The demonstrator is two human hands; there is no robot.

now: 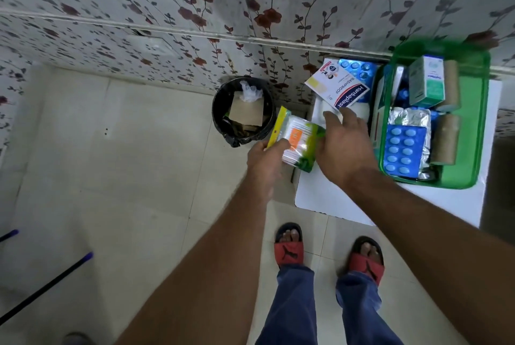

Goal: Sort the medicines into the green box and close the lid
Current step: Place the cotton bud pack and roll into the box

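The green box (473, 174) stands open on a white table at the right, holding blue blister packs (404, 149), a teal carton (427, 82) and two tan bandage rolls (446, 138). My left hand (264, 158) grips a green and yellow packet of cotton buds (298, 141) just off the table's left edge. My right hand (345, 146) reaches over the table with fingers spread, its fingertips at the lower corner of a white Hansaplast box (338, 88). More blue blister strips (359, 68) lie behind that box.
A black waste bin (242, 113) with cardboard and plastic inside stands on the tiled floor left of the white table (348, 202). A flowered wall runs behind. Two dark rods (47, 289) lie at the lower left. My feet in red sandals are below.
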